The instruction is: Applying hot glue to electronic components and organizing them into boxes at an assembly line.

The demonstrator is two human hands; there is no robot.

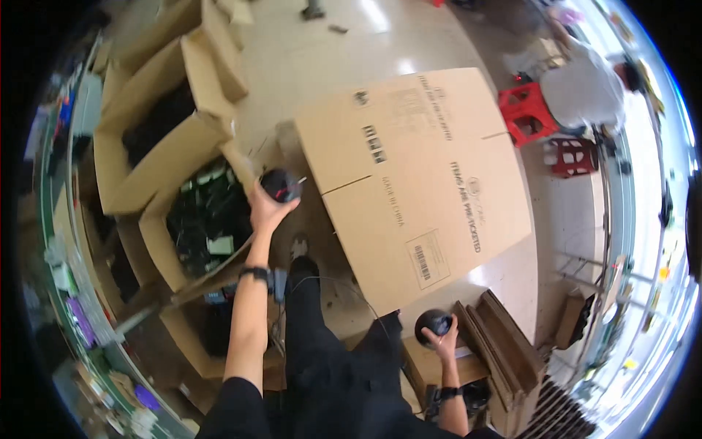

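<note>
My left hand [268, 212] grips a round black object [280, 184] with a red mark and a small pale tip. It is beside the rim of an open carton [153, 223] filled with dark items and pieces of pale green. In my right hand [444, 342] is another round, shiny black object [432, 322], held low near the closest corner of a large brown cardboard box [417, 190]. Its printed flaps are folded flat. What kind of thing each black object is, I cannot make out.
More open cartons [113, 157] with dark contents stand along the left. Flattened cardboard [504, 351] leans at the lower right, beside a smaller box [431, 366]. A person [585, 88] in a pale top sits on a red stool [525, 113] at the far right. A thin cable [336, 282] crosses my legs.
</note>
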